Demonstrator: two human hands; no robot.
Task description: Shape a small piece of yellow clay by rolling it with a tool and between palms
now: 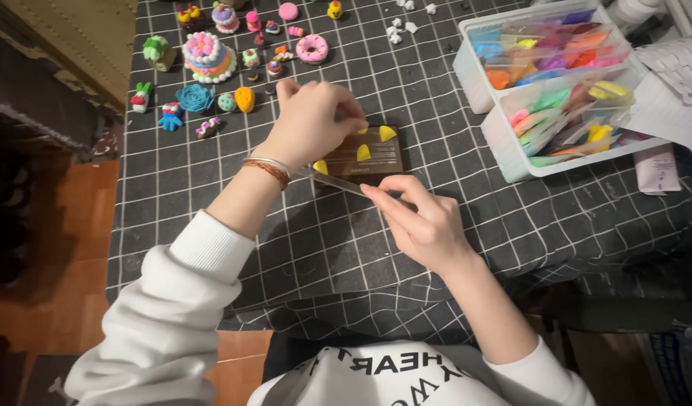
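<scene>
Looking like a home craft corner: a table (pixel 210 195) wearing a black grid-checked cloth is carrying small clay figures (pixel 210 56) near its far left corner, two clear bins (pixel 511 162) of coloured clay packets are sitting at its far right edge, wood flooring (pixel 68 248) showing beside the left edge.
</scene>
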